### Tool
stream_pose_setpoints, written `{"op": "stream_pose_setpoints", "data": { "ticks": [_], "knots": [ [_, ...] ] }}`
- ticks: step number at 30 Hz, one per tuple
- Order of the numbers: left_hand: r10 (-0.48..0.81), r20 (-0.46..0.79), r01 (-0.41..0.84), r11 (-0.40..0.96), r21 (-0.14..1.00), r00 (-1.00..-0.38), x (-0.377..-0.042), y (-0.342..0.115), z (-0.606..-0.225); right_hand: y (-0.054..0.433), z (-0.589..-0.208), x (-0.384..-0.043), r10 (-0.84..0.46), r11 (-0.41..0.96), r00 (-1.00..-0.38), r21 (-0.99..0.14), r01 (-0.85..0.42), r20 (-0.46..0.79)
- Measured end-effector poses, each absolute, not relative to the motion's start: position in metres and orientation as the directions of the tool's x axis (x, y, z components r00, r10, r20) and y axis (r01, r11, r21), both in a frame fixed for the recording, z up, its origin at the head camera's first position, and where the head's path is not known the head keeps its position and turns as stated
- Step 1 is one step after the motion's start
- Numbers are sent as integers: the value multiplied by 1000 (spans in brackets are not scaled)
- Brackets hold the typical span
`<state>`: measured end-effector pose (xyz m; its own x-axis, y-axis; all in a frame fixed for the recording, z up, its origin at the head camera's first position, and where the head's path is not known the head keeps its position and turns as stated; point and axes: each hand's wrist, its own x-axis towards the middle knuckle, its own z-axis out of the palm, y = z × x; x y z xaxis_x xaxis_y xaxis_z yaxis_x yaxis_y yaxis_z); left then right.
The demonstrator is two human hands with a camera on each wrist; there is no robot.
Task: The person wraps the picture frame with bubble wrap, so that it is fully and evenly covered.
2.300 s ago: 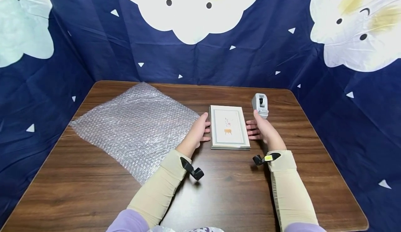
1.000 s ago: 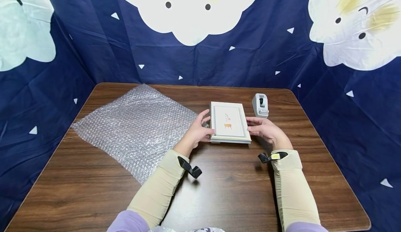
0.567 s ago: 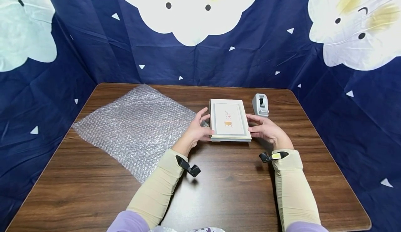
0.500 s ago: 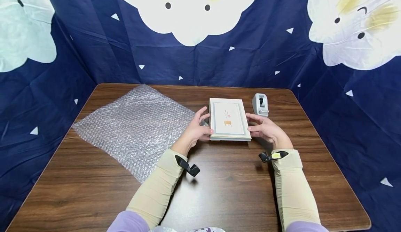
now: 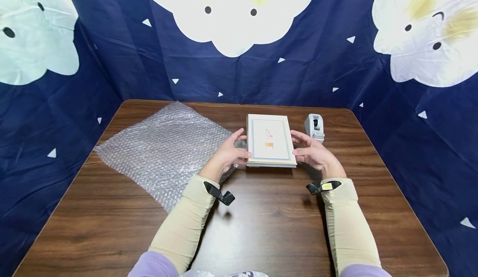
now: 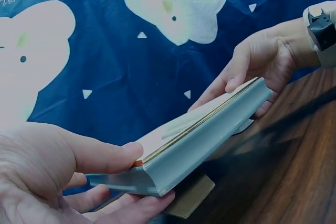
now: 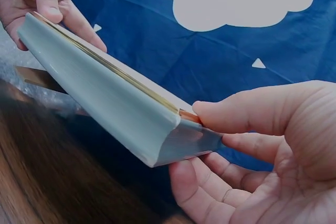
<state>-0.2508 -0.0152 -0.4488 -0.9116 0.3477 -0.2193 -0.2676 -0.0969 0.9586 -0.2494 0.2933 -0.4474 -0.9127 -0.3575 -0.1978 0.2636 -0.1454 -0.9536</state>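
A pale picture frame with a plant drawing is held between both hands, off the table, face up. My left hand grips its left side, thumb on the front rim and fingers below. On the opposite side, my right hand pinches the edge the same way, as the right wrist view shows at the frame's thick pale border. Beneath the frame a brown stand flap sticks out in the left wrist view. A sheet of bubble wrap lies flat to the left, its right corner by my left hand.
A small grey tape dispenser stands just beyond my right hand. The brown wooden table is bordered by dark blue cloth with white cloud faces at the back and sides.
Earlier the picture frame lay on the table with my hands flat beside it. Both hands have since taken hold of it, raised it and shifted it slightly away and left.
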Motion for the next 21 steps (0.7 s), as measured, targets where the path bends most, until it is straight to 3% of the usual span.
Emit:
{"op": "stream_pose_setpoints", "data": {
  "ticks": [9, 21],
  "knots": [
    [316, -232, -255, -34, 966, -920, -255, -38, -437, 269, -441, -258, -361, -160, -912, -951, 265, -194],
    [282, -263, -288, -52, 956, -923, -261, -82, -426, 227, -428, -277, -400, -164, -892, -941, 295, -210]
  ]
}}
